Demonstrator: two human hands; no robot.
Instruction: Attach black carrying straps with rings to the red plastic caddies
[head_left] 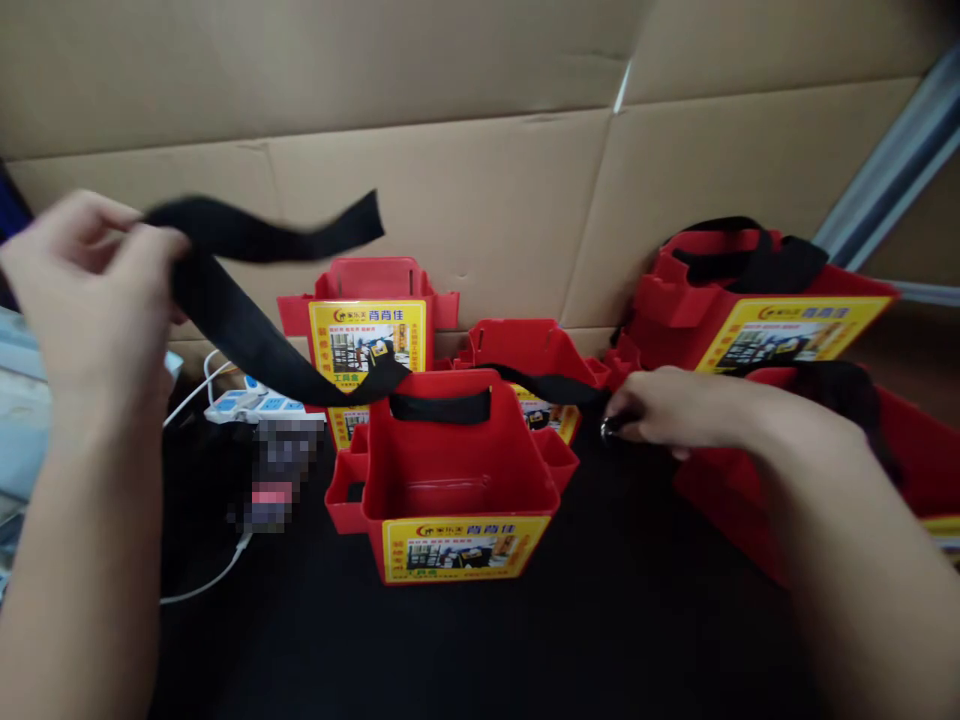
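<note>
A black webbing strap (247,330) runs from my raised left hand (90,290) down through the slot of a red plastic tool box (450,480) with a yellow label. My left hand pinches the strap near its free end, which flaps to the right. My right hand (675,410) is closed on the strap's other side, just right of the box, low over the black table.
Other red tool boxes stand behind (367,300) and at the right (757,300), one with a strap fitted. A white power strip (251,405) and cables lie at the left. A cardboard wall (480,150) closes the back.
</note>
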